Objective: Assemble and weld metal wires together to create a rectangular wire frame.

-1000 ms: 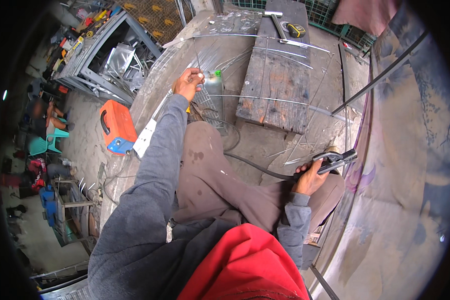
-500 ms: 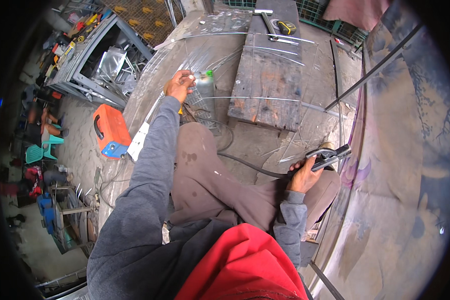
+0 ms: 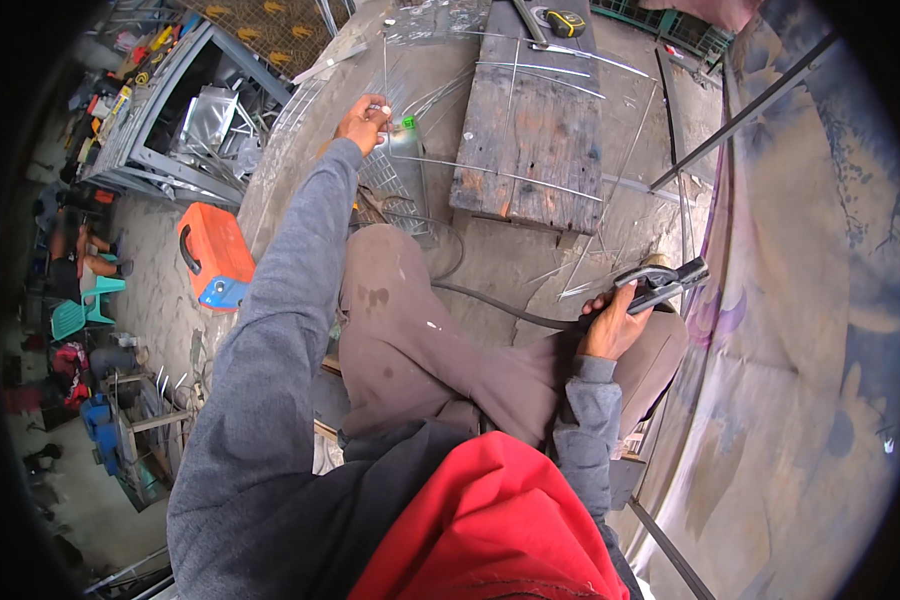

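1. Pinching a thin side rod of the wire frame (image 3: 500, 174), my left hand (image 3: 360, 125) had thumb and fingers pressed together; the exact contact was too small to make out.
2. The frame reached rightward from that pinch across the scorched wooden desk (image 3: 530, 150). I couldn't tell whether it touched the planks or hung just above them.
3. Its pose had just changed: half a second earlier the far rod ran nearly level across my view, and now it slanted, its left end farther from me. My left hand had gone the same way.
4. That turn left the frame askew to the desk, so I judged that its angle depended on my left hand's pinch.
5. My right hand (image 3: 615, 322) was wrapped around the black electrode holder (image 3: 670, 285), which stayed over my right knee, well apart from the frame. I couldn't tell whether its clamp gripped anything.
6. A black cable (image 3: 500, 302) trailed leftward from that hand. The yellow-and-black tape measure (image 3: 565, 23) sat at the desk's far end.
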`<action>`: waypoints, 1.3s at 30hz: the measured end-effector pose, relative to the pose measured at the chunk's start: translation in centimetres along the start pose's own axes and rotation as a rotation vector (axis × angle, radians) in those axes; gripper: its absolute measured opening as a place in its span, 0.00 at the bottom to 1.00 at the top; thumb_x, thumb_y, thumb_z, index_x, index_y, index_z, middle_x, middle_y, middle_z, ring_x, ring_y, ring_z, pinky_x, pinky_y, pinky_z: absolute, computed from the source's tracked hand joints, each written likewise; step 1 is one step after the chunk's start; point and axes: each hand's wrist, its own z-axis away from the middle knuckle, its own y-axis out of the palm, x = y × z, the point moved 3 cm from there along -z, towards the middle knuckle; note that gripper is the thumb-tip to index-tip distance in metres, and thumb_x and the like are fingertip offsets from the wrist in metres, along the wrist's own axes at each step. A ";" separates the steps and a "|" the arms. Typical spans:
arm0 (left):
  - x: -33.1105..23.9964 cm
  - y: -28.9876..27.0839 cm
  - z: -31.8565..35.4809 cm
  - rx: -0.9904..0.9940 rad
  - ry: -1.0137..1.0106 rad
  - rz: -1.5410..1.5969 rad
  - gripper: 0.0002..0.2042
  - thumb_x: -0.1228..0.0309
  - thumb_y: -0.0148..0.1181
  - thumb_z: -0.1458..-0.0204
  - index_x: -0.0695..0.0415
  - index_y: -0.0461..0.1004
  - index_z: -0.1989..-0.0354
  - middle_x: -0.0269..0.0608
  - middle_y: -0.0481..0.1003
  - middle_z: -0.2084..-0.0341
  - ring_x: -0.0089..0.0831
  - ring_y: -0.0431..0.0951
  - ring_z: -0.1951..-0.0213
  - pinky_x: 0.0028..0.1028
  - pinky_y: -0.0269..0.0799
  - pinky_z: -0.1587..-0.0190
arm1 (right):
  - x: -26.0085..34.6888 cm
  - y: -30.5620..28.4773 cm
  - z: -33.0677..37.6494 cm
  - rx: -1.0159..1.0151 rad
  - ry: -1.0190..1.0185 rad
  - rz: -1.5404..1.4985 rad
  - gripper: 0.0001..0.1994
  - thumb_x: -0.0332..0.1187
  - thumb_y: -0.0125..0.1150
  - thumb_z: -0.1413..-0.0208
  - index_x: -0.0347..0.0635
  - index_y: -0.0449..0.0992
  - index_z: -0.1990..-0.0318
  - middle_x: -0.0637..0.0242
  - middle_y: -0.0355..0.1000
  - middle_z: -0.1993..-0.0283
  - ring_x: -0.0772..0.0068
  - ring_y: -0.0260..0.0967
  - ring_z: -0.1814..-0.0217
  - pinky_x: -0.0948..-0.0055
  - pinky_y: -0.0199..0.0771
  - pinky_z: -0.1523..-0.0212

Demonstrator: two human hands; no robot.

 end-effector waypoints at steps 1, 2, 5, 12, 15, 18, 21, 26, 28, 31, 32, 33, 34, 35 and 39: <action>-0.4 0.1 0.1 -0.008 0.030 -0.007 0.11 0.65 0.56 0.39 0.50 0.70 0.50 0.31 0.77 0.65 0.21 0.78 0.65 0.22 0.73 0.67 | 0.0 -0.1 0.0 0.005 -0.005 0.001 0.12 0.39 0.54 0.35 0.42 0.60 0.55 0.68 0.61 0.75 0.76 0.61 0.81 0.75 0.67 0.82; -0.7 0.3 0.3 -0.014 0.045 -0.009 0.11 0.65 0.56 0.39 0.51 0.70 0.50 0.32 0.77 0.64 0.21 0.78 0.65 0.22 0.73 0.66 | -0.1 -0.1 -0.1 0.003 -0.002 0.005 0.12 0.39 0.54 0.35 0.42 0.60 0.55 0.68 0.61 0.75 0.76 0.61 0.81 0.75 0.67 0.82; -0.9 -0.5 0.7 0.026 0.044 0.003 0.12 0.65 0.57 0.40 0.53 0.70 0.50 0.33 0.77 0.64 0.21 0.78 0.64 0.22 0.73 0.66 | -0.1 0.2 0.1 0.004 -0.009 0.007 0.13 0.39 0.54 0.35 0.42 0.60 0.55 0.67 0.62 0.74 0.76 0.61 0.81 0.74 0.67 0.83; -2.4 -1.4 4.2 0.255 -0.145 0.197 0.10 0.69 0.59 0.41 0.58 0.73 0.54 0.33 0.76 0.66 0.19 0.77 0.66 0.18 0.75 0.67 | 0.0 0.0 0.0 -0.030 -0.007 0.014 0.13 0.39 0.55 0.35 0.41 0.60 0.55 0.67 0.62 0.74 0.76 0.61 0.81 0.74 0.67 0.83; -2.8 -2.6 6.2 0.309 -0.134 0.386 0.10 0.69 0.59 0.41 0.59 0.73 0.53 0.34 0.76 0.65 0.19 0.77 0.66 0.17 0.76 0.67 | 0.1 0.2 0.1 -0.033 -0.013 0.002 0.13 0.39 0.55 0.36 0.41 0.61 0.55 0.68 0.62 0.75 0.77 0.61 0.81 0.74 0.67 0.83; -4.2 -3.1 8.8 0.323 -0.090 0.447 0.10 0.70 0.58 0.41 0.59 0.72 0.53 0.34 0.76 0.65 0.19 0.77 0.64 0.17 0.77 0.66 | 0.0 0.1 0.0 -0.030 -0.017 -0.003 0.13 0.39 0.55 0.36 0.41 0.61 0.56 0.68 0.62 0.76 0.77 0.60 0.81 0.74 0.67 0.83; -4.9 -3.3 10.7 0.320 -0.029 0.489 0.11 0.71 0.57 0.40 0.59 0.71 0.52 0.35 0.75 0.64 0.19 0.77 0.64 0.16 0.77 0.65 | -0.2 -0.1 -0.1 -0.034 -0.030 -0.002 0.14 0.40 0.56 0.36 0.41 0.61 0.57 0.68 0.62 0.75 0.77 0.60 0.81 0.75 0.67 0.83; -6.2 -3.5 12.7 0.291 0.095 0.405 0.11 0.70 0.56 0.39 0.58 0.68 0.50 0.36 0.75 0.62 0.19 0.76 0.62 0.17 0.76 0.64 | -0.2 -0.2 -0.1 -0.040 -0.045 0.015 0.13 0.39 0.55 0.35 0.40 0.62 0.57 0.67 0.63 0.75 0.77 0.61 0.82 0.74 0.68 0.83; -6.4 -3.9 12.8 0.243 0.121 0.340 0.11 0.70 0.57 0.39 0.58 0.68 0.50 0.37 0.75 0.61 0.19 0.77 0.63 0.19 0.77 0.63 | -0.1 -0.1 0.0 -0.041 -0.036 0.013 0.13 0.39 0.55 0.35 0.40 0.62 0.57 0.67 0.63 0.75 0.77 0.61 0.82 0.74 0.68 0.83; -6.8 -4.4 12.4 0.225 0.137 0.306 0.14 0.69 0.60 0.42 0.57 0.69 0.49 0.38 0.75 0.62 0.25 0.77 0.62 0.25 0.77 0.63 | 0.0 -0.1 0.1 -0.048 -0.028 0.013 0.13 0.39 0.55 0.35 0.40 0.62 0.56 0.67 0.63 0.75 0.77 0.61 0.82 0.74 0.68 0.83; -6.9 -4.4 12.4 0.225 0.138 0.304 0.14 0.69 0.60 0.42 0.57 0.69 0.49 0.38 0.75 0.62 0.25 0.77 0.62 0.25 0.77 0.63 | 0.0 -0.1 0.1 -0.053 -0.030 0.012 0.13 0.39 0.55 0.35 0.40 0.62 0.56 0.67 0.63 0.75 0.77 0.61 0.82 0.74 0.68 0.83; -7.2 -4.4 12.5 0.228 0.131 0.311 0.15 0.70 0.59 0.42 0.58 0.69 0.48 0.38 0.75 0.63 0.25 0.77 0.62 0.25 0.78 0.65 | 0.0 -0.2 0.0 -0.056 -0.031 0.011 0.13 0.39 0.55 0.35 0.40 0.62 0.56 0.67 0.63 0.75 0.77 0.61 0.82 0.74 0.68 0.83; -7.6 -4.4 12.5 0.231 0.125 0.317 0.16 0.70 0.59 0.42 0.58 0.68 0.47 0.39 0.75 0.63 0.25 0.77 0.63 0.25 0.78 0.66 | -0.1 -0.2 -0.1 -0.057 -0.033 0.010 0.13 0.39 0.55 0.36 0.40 0.62 0.56 0.67 0.63 0.75 0.77 0.61 0.82 0.74 0.68 0.83; -8.0 -4.3 12.7 0.233 0.126 0.317 0.16 0.70 0.59 0.42 0.58 0.68 0.47 0.39 0.75 0.63 0.25 0.77 0.63 0.25 0.78 0.66 | -0.1 -0.3 -0.1 -0.057 -0.035 0.010 0.13 0.39 0.55 0.36 0.40 0.62 0.56 0.67 0.63 0.75 0.77 0.61 0.82 0.74 0.68 0.83; -10.5 -3.7 14.1 0.253 0.243 0.363 0.17 0.72 0.58 0.41 0.60 0.68 0.44 0.38 0.75 0.63 0.24 0.78 0.63 0.24 0.78 0.64 | 0.0 -0.2 -0.1 -0.051 -0.038 0.005 0.13 0.39 0.55 0.36 0.40 0.62 0.57 0.67 0.63 0.74 0.77 0.61 0.82 0.74 0.68 0.84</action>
